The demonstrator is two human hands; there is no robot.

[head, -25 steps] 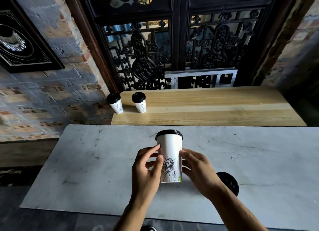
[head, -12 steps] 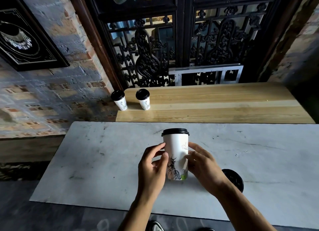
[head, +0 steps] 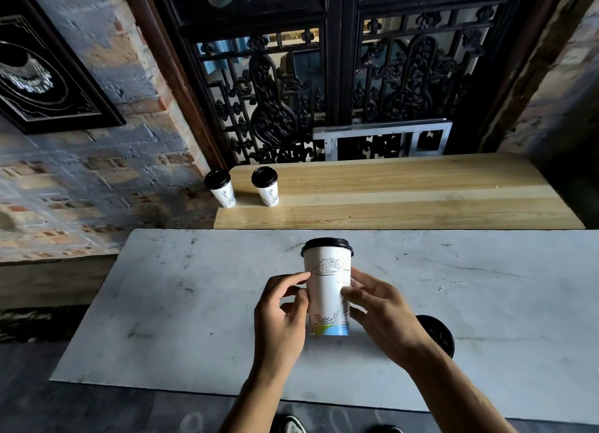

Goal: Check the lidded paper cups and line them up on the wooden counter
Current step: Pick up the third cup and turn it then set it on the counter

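A tall white paper cup (head: 327, 290) with a black lid and line drawings stands upright over the marble table (head: 181, 303). My left hand (head: 280, 316) grips its left side and my right hand (head: 384, 312) its right side, fingertips on the cup wall. Two smaller lidded paper cups stand side by side at the left end of the wooden counter (head: 405, 199): the left cup (head: 222, 189) sits at the counter's very edge, the second cup (head: 267, 188) just right of it. Another black lid (head: 437, 335) shows behind my right wrist; what is under it is hidden.
The wooden counter runs behind the marble table and ends at a dark carved screen (head: 324, 92). A brick wall with a framed picture (head: 42, 76) lies to the left. A shoe (head: 291, 424) shows on the floor under the table edge.
The cup has been turned between my fingers: the statue drawing has rotated out of sight and a cloud and skyline drawing faces me. Both hands stay on it.
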